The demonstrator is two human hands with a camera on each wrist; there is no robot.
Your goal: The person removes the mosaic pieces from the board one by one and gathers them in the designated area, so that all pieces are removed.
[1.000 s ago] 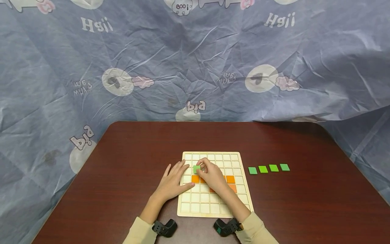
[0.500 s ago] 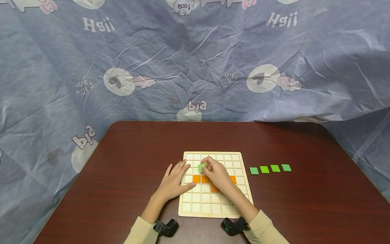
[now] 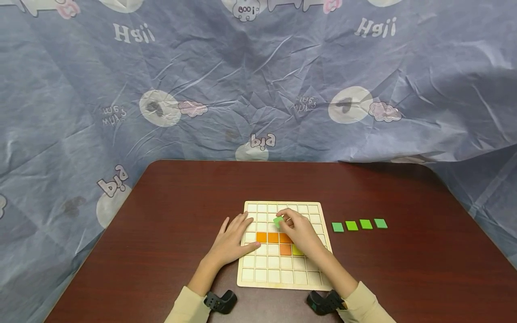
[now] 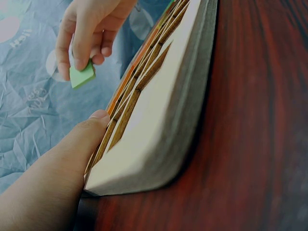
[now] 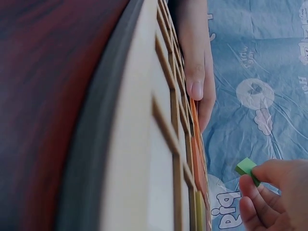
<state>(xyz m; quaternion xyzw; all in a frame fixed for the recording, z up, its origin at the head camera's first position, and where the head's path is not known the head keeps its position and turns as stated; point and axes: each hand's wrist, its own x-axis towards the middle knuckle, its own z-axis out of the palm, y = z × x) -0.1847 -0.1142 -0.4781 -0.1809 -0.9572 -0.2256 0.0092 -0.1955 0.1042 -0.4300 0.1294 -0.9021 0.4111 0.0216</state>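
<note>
A light wooden grid board (image 3: 282,285) lies on the table. My left hand (image 3: 230,242) rests over its left edge, fingers spread, with the thumb reaching near the first orange tile (image 3: 261,237). Between thumb and fingertips, my right hand (image 3: 299,229) pinches a small green square tile (image 3: 278,221). Both wrist views show this green tile (image 4: 82,76) raised above the board's face. An orange row sits in the grid, with a lighter orange tile (image 3: 285,249) and a yellow-green tile (image 3: 297,250) below it. My right hand and forearm hide the cells to the right.
Right of the board, several green tiles (image 3: 352,225) lie in a spaced row on the dark red-brown table (image 3: 194,193). A blue-grey printed cloth (image 3: 242,67) hangs behind the table. Black cameras (image 3: 220,302) are strapped to both wrists.
My right hand has moved rightward across the board with the green tile still pinched, uncovering more of the orange row and the yellow-green tile. The left hand stays in place.
</note>
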